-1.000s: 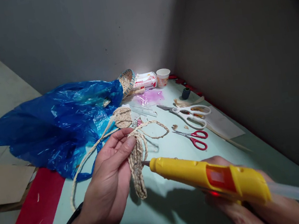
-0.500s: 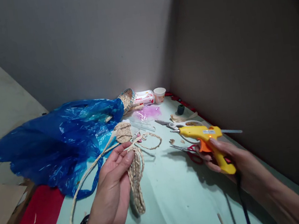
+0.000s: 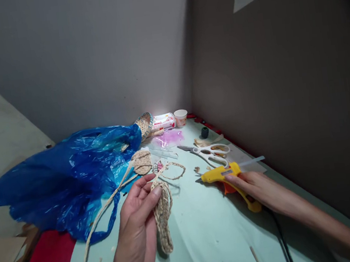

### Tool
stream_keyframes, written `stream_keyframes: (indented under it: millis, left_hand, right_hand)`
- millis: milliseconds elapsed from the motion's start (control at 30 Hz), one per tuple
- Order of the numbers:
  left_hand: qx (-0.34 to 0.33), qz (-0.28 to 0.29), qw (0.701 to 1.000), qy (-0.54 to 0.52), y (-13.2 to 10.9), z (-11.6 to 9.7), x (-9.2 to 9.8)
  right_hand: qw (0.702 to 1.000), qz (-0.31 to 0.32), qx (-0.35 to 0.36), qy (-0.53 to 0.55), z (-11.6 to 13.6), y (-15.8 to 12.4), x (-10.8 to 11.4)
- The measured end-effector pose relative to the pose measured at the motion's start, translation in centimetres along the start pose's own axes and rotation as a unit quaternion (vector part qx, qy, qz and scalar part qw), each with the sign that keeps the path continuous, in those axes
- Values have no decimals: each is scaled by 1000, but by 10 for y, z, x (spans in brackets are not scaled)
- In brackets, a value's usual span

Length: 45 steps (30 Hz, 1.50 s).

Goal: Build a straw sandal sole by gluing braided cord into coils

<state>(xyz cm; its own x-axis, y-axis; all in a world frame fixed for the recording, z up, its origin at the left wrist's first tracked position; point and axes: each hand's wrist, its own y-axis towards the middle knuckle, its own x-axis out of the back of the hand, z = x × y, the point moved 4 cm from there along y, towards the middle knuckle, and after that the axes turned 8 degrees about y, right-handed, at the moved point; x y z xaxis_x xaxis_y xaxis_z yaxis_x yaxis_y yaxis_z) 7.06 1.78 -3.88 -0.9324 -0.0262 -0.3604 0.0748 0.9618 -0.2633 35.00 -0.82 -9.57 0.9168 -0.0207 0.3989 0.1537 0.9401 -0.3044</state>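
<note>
My left hand (image 3: 140, 219) pinches a braided straw piece (image 3: 164, 224) between thumb and fingers; its flat, looped body hangs down and a thin braid loop (image 3: 179, 177) sticks out to the right. In my right hand (image 3: 251, 183) is a yellow glue gun (image 3: 221, 173) with an orange trigger, held low over the table, nozzle to the left and a clear glue stick (image 3: 253, 160) out of its back. White-handled scissors (image 3: 211, 150) lie just beyond the gun. The red-handled scissors are mostly hidden under it. A coiled straw piece (image 3: 142, 162) rests past my left fingers.
A large blue plastic bag (image 3: 71, 179) spreads over the left side. At the back stand a small woven basket (image 3: 145, 125), a pink-white packet (image 3: 164, 121) and a paper cup (image 3: 180, 118). A dark spool (image 3: 205, 132) sits near the right wall. The gun's black cord trails toward me.
My right hand has lowered the glue gun toward the table and moved it left, over the red-handled scissors. My left hand keeps its hold on the braided straw piece. The view has shifted slightly.
</note>
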Motion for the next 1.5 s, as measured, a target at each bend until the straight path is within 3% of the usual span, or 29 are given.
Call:
stream_keyframes:
  millis: [33, 100, 167, 267, 333, 400, 500, 867, 1300, 1500]
  left_hand:
    - [0, 4, 1000, 0, -1, 0, -1]
    - [0, 8, 1000, -1, -2, 0, -1]
    - [-1, 9, 1000, 2, -3, 0, -1]
    - [-4, 21, 1000, 12, -3, 2, -2]
    - [-6, 32, 999, 12, -2, 4, -3]
    - [-11, 35, 999, 12, -1, 4, -4]
    - [-19, 34, 999, 19, 0, 6, -4]
    - [-41, 36, 997, 58, 4, 15, 1]
    - [-59, -15, 994, 93, 5, 18, 2]
    - [-44, -3, 996, 80, 6, 20, 0]
  right_hand:
    - [995, -42, 19, -83, 3, -4, 6]
    - [958, -126, 42, -255, 13, -13, 11]
    - [927, -164, 77, -327, 26, -24, 3]
    - [941, -93, 263, -191, 59, -39, -35]
    - [942, -10, 316, -109, 76, -44, -63]
    - [948, 45, 309, -55, 87, -43, -85]
    - [950, 61, 305, -9, 94, -39, -99]
    - [946, 70, 290, 123, 98, -33, -107]
    - [945, 71, 264, 178, 90, -26, -112]
    - [938, 91, 238, 235, 85, -20, -119]
